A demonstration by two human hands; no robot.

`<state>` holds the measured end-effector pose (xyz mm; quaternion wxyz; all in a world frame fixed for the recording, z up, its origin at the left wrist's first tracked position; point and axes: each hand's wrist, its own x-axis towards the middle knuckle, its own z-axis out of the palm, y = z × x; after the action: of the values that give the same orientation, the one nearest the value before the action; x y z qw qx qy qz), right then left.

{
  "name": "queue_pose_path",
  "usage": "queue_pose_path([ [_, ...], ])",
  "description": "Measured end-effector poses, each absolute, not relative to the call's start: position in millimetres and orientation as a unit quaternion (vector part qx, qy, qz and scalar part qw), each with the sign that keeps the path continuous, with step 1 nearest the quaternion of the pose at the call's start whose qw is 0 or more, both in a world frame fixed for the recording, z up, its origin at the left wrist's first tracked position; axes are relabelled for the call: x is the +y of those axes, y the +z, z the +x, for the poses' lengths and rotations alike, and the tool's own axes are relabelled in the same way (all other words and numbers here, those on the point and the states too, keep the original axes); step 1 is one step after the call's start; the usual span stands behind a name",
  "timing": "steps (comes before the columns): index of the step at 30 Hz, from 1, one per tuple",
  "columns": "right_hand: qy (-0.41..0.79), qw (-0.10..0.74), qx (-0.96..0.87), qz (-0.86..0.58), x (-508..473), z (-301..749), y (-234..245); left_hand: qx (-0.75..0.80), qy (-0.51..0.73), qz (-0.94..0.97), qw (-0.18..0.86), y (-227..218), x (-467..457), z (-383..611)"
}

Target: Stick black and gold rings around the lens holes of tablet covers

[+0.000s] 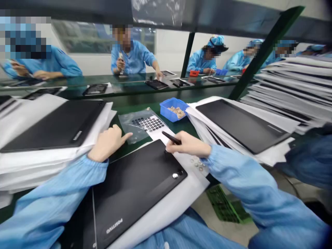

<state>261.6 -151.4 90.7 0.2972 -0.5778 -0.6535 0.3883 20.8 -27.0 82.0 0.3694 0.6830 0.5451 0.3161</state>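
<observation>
A black tablet back panel marked POSITIVO (140, 186) lies tilted before me on white sheeting. My right hand (188, 143) is closed around a black pen-like tool (171, 138), above the panel's far edge. The tool's exact kind does not show. My left hand (107, 142) hovers by the panel's far left corner, one digit stretched out, the others loosely bent, with nothing visible in it. Beyond the hands is a white sheet of round black stickers (155, 123), partly over a clear plastic bag (129, 121). A shiny round spot (175, 176) marks the panel's near right corner.
A blue tray (166, 112) holds small tan pieces. Stacks carry a black panel at left (57, 124) and another at right (241, 124). A tall pile of sheets (293, 90) stands far right. A green slanted post (264, 52) and co-workers in blue are beyond.
</observation>
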Motion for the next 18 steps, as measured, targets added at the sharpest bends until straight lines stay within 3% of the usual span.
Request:
queue_pose_path([
  [4,0.456,0.294,-0.566,-0.621,-216,265,67,0.307,0.175,0.906,0.231,82,-77,46],
  [7,0.487,0.33,-0.504,-0.633,-228,264,51,0.121,0.114,0.949,0.268,66,-114,66],
  [12,0.501,0.375,-0.458,-0.631,-223,265,42,0.111,0.132,0.933,0.315,37,-131,71],
  [18,0.529,0.388,-0.442,-0.612,-225,265,42,0.112,0.141,0.925,0.333,35,-129,71],
])
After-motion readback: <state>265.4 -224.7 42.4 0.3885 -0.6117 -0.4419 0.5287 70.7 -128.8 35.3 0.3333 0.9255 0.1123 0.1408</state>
